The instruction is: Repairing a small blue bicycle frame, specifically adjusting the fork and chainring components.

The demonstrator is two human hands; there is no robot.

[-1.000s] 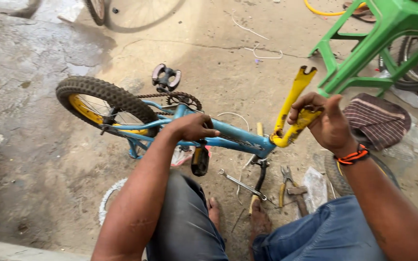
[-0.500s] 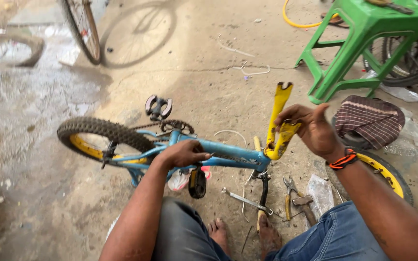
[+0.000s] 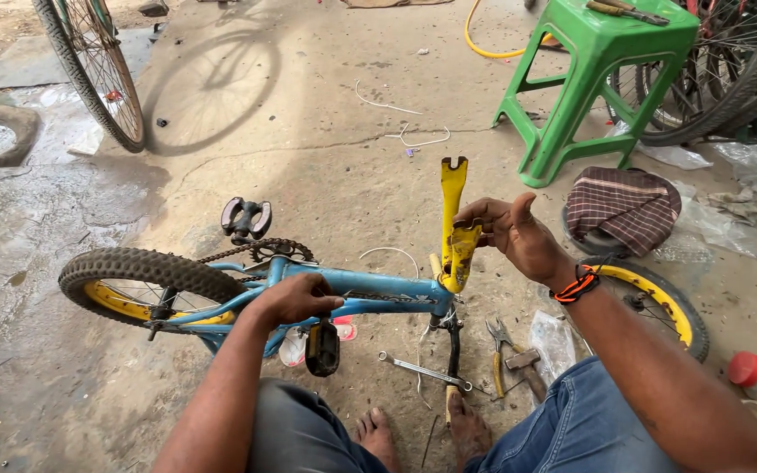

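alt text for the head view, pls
A seated person's left hand steadies a small blue bicycle frame lying upside down on concrete, while the right hand grips its yellow fork. A spanner, pliers and a green stool are nearby.

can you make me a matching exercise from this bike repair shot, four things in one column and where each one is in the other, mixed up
Things:
1. left hand
2. right hand
3. wrench
4. striped cloth

Places:
A. on the ground beside the pliers
B. resting on the blue frame tube
C. draped by the green stool
D. at the yellow fork

Pairs: 1-B, 2-D, 3-A, 4-C
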